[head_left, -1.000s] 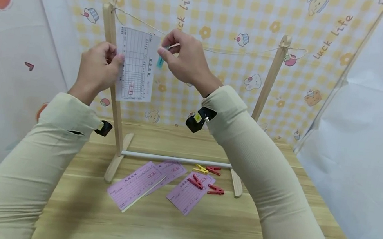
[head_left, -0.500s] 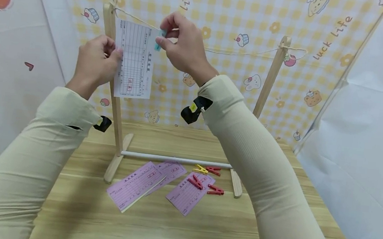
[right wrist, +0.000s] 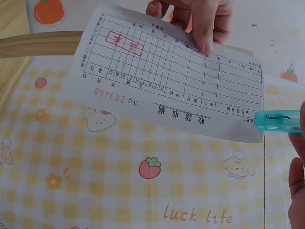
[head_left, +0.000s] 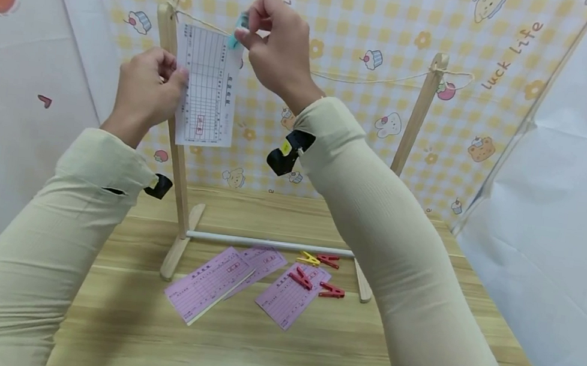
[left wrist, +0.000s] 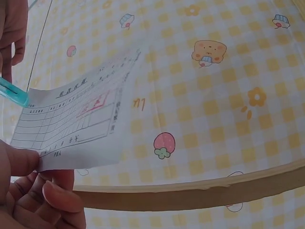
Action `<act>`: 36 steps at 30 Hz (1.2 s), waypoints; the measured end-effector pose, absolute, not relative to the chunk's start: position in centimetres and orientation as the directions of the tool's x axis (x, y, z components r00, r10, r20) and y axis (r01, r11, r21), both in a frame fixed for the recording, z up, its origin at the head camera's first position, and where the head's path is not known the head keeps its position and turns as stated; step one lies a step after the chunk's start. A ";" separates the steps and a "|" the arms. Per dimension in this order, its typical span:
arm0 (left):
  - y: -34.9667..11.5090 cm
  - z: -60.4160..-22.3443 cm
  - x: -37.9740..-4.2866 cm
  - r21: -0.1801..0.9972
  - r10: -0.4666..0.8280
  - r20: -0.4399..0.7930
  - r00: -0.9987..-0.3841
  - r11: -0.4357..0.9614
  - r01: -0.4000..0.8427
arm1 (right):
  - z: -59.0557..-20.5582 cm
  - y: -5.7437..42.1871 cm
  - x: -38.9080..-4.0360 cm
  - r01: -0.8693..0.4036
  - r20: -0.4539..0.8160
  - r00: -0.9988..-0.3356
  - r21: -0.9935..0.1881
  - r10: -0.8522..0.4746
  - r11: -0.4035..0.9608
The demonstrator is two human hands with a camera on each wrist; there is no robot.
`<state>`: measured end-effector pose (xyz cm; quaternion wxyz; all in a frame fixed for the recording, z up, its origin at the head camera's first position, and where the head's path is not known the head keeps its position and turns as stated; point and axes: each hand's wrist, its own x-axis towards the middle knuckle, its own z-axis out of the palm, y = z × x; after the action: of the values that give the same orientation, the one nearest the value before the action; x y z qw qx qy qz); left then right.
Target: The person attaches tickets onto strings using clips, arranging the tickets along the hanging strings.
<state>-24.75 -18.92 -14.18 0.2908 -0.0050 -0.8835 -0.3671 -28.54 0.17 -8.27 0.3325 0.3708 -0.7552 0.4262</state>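
My left hand (head_left: 146, 91) pinches the left edge of a white printed receipt slip (head_left: 209, 89), which hangs upright beside the left wooden post. In the right wrist view the receipt slip (right wrist: 167, 81) shows a grid and a red stamp. My right hand (head_left: 282, 43) pinches a teal clothespin (head_left: 236, 34) at the slip's top right corner, right by the string (head_left: 203, 22). The clothespin (right wrist: 276, 121) overlaps that corner in the right wrist view. From the left wrist view, the thumb of my left hand (left wrist: 33, 186) lies on the slip, with curled fingers beneath.
A wooden frame (head_left: 177, 176) carries the string between two posts, with a white bar (head_left: 270, 244) low down. On the table (head_left: 230, 357) lie several pink slips (head_left: 206, 282), a yellow clothespin (head_left: 309, 259) and several red clothespins (head_left: 332, 290). A checked cloth (head_left: 330, 151) hangs behind.
My right hand has moved up and left with the teal clothespin, from beside the slip to its top right corner. The left hand has raised the slip slightly toward the string.
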 end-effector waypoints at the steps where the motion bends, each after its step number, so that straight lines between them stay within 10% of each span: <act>1: -18.9 -14.2 -24.8 0.646 -0.204 0.516 -0.832 0.730 0.222 | -8.2 0.1 -28.6 -0.846 0.824 -0.497 -0.389 -0.274 0.364; 36: -19.1 -14.0 -25.2 0.660 -0.196 0.508 -0.839 0.714 0.232 | -6.5 -1.9 -30.3 -0.786 0.803 -0.565 -0.456 -0.188 0.418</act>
<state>-25.20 -19.07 -14.01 0.2836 -0.0102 -0.8814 -0.3778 -30.32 -1.85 -6.49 0.3422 0.3165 -0.7692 0.4371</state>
